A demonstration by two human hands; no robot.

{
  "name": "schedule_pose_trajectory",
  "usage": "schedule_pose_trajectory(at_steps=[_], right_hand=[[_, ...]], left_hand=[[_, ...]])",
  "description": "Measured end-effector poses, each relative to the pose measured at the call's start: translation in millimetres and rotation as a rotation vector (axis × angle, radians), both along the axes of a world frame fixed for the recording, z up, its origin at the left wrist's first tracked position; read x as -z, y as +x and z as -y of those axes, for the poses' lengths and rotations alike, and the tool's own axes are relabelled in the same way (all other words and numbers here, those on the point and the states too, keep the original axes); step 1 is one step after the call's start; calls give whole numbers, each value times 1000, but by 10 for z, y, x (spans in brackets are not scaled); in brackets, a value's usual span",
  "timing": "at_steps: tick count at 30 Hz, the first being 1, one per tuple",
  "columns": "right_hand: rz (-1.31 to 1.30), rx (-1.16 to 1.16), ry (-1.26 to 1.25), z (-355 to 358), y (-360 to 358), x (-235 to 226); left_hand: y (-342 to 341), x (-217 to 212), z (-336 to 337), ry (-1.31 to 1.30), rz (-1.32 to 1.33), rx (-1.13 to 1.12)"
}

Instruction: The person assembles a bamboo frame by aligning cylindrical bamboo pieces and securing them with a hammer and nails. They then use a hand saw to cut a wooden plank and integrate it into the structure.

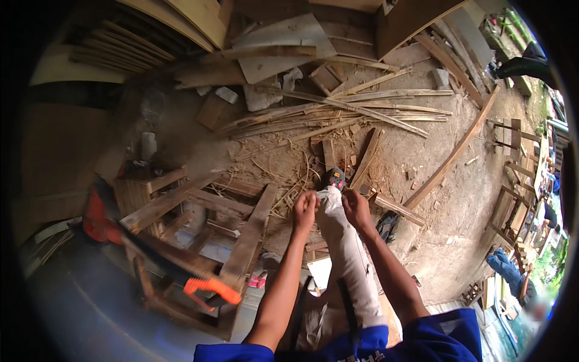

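Note:
My left hand [305, 209] is closed at the cuff of a pale trouser leg [344, 238], its fingers pinched on the cloth. On the cuff's other side, my right hand [356, 209] is curled closed and also seems to hold the fabric. The leg stretches forward between my forearms. Beyond the cuff a dark shoe [335, 177] with red and orange marks shows. To the left, a handsaw with an orange handle [212, 291] lies across a wooden frame [247, 241].
Long thin wood strips [362, 108] and offcuts [366, 158] litter the dirt floor. A long curved board [452, 157] runs along the right. A flat pale panel [286, 48] lies at the back. Another person in blue jeans [505, 268] is at far right, near stacked wood [509, 208].

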State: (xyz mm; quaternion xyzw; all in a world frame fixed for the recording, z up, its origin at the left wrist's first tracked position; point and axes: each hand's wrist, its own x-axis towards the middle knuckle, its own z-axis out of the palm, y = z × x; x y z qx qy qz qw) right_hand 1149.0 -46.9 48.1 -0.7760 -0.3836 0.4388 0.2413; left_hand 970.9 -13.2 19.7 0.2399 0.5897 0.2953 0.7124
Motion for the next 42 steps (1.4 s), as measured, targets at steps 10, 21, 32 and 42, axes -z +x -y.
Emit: schedule_pose_trajectory(at_steps=[10,21,32,42], right_hand=[[438,-614,-137,-1110,1315,3591],[1038,-1122,-179,-1836,1882,4622],[758,-924,194,-1080,2220,3271],[288,-1096,-11,-177,2462,76]], left_hand=[[445,2629,-1156,162,-576,575],[151,3358,-496,-159,-579,623],[395,2155,-89,-138,-368,253],[392,100,191,-11,-146,212]])
